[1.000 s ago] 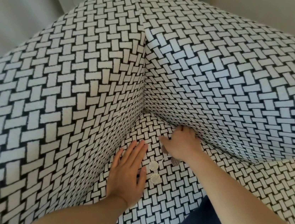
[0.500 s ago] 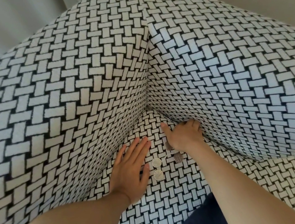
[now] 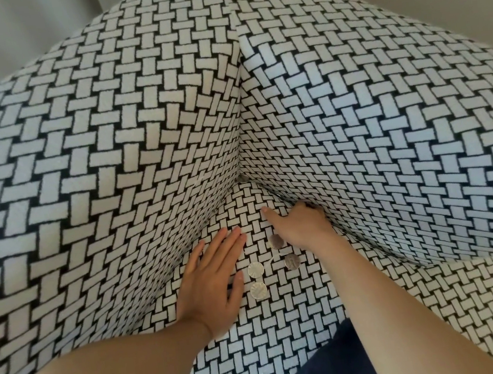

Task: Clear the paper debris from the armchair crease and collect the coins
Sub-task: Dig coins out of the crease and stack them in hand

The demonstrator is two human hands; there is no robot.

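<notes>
Seat cushion (image 3: 286, 321): four coins (image 3: 255, 269) lie loose. My left hand (image 3: 211, 279) lies flat, fingers straight; my right hand (image 3: 298, 227) probes the crease (image 3: 270, 191), grip hidden. Next, I judge: gather the coins.

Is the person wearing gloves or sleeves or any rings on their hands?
No gloves. The left hand and right hand are bare, with no rings, watch or bracelet showing, and both forearms are bare with no sleeves in view.

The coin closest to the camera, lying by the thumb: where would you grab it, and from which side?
Take that coin by its rim, from above. It lies flat on the seat cushion, so only opposite edges offer a hold, probably by pressing into the fabric. The left hand lies along its left, so come from the right.
</notes>
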